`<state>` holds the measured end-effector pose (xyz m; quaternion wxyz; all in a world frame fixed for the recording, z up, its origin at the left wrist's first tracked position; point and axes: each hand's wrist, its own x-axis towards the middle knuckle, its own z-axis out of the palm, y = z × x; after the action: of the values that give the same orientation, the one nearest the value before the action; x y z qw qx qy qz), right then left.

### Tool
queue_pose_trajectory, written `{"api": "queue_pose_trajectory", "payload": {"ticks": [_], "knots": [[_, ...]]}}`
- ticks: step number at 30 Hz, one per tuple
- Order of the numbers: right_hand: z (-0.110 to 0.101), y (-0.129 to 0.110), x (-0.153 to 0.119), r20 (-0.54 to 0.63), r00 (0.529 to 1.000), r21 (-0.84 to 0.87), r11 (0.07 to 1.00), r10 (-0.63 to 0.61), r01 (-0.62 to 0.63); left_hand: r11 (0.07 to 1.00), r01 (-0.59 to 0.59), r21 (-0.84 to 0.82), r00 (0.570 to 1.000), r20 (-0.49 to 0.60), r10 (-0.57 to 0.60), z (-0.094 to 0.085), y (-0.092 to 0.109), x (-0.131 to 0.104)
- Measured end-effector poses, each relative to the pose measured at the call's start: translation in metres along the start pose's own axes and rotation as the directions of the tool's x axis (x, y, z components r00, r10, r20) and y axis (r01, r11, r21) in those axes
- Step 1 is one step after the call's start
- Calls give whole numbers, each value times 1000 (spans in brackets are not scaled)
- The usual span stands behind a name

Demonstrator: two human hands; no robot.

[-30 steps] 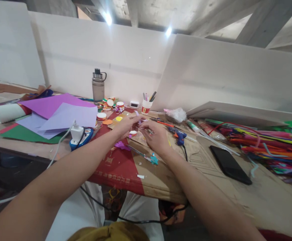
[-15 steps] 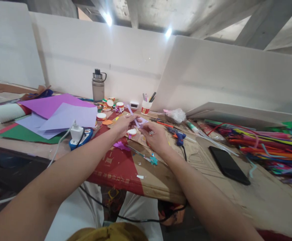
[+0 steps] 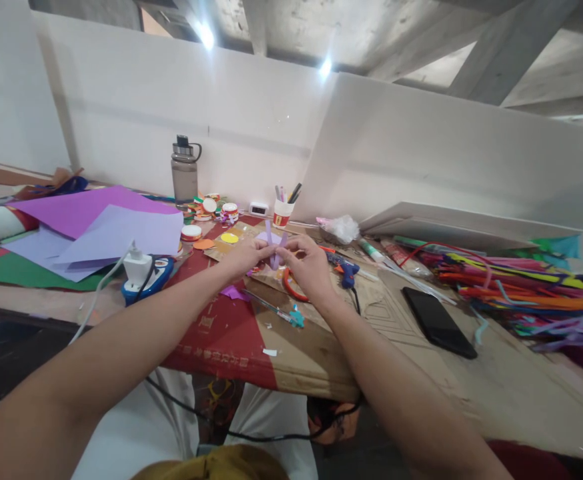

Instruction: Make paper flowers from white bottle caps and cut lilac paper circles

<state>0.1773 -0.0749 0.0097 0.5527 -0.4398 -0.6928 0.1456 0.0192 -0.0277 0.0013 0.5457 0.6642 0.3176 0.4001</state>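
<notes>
My left hand (image 3: pixel 252 257) and right hand (image 3: pixel 307 263), close together above the cardboard (image 3: pixel 316 363), pinch lavender paper strips (image 3: pixel 269 233) at the fingertips. To my right lie a glue gun (image 3: pixel 347 274) and phone (image 3: pixel 439 322); to my left, coloured sheets (image 3: pixel 131 230), a water bottle (image 3: pixel 185 179) upright beyond.

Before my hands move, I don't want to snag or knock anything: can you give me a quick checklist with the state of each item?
1. Pale purple paper strip pinched by the left hand and right hand: ok, the fingertips meet at it.
2. Pen cup upright: ok, it stands beyond the hands.
3. Water bottle upright: ok, near the white board behind.
4. Glue gun cool: cannot tell; it lies to the right of the right hand.
5. Black cable clear of the legs: not ok, it runs across them.
6. Cardboard free of scraps: not ok, a white scrap lies near the front.
</notes>
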Motion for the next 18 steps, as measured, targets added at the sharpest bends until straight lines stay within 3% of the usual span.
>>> {"api": "queue_pose_trajectory", "payload": {"ticks": [5,11,18], "knots": [[2,0,1,2,997,37,997,74,-74,988,56,143,995,72,-67,3,9,-5],[2,-1,1,31,981,109,975,194,-196,957,31,289,991,112,-66,6,14,-8],[5,-3,0,72,951,278,910,300,-308,953,-3,302,987,152,-45,7,12,-10]]}}
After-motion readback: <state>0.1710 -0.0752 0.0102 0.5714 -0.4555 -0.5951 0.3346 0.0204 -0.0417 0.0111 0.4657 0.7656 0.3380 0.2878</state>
